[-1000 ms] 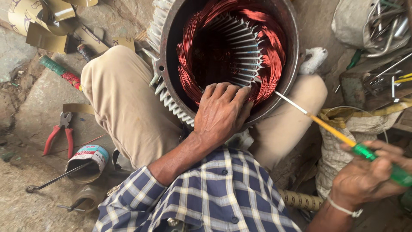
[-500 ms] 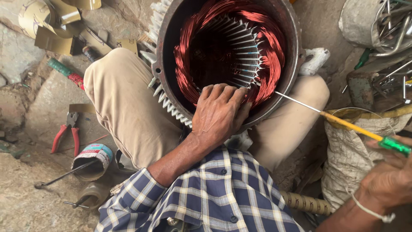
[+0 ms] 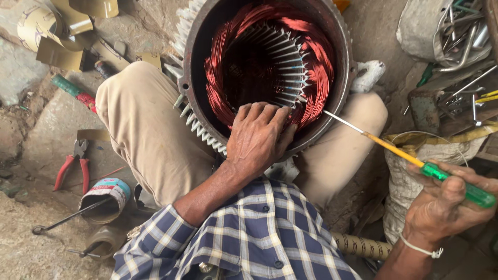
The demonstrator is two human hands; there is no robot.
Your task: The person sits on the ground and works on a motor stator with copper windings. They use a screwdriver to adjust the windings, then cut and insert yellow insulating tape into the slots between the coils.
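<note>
A large motor stator (image 3: 193, 78) with red copper windings (image 3: 316, 57) lies between my knees, its open end facing me. My left hand (image 3: 257, 137) rests on the near rim, fingers spread over the windings and slot teeth. Out at the lower right, my right hand (image 3: 446, 207) is closed around the green handle of a screwdriver (image 3: 397, 152) with a yellow shaft. The thin metal tip reaches the stator's right rim, close to my left fingertips.
Red-handled pliers (image 3: 70, 166), a small can (image 3: 106, 194) with a rod across it and yellow paper scraps (image 3: 52, 31) lie on the ground at left. A sack (image 3: 410, 181), a cardboard tube (image 3: 363, 246) and a pile of metal tools (image 3: 456, 36) crowd the right.
My right hand swung the screwdriver handle out to the right and back again; its tip stayed at the rim. My left hand kept its place on the windings.
</note>
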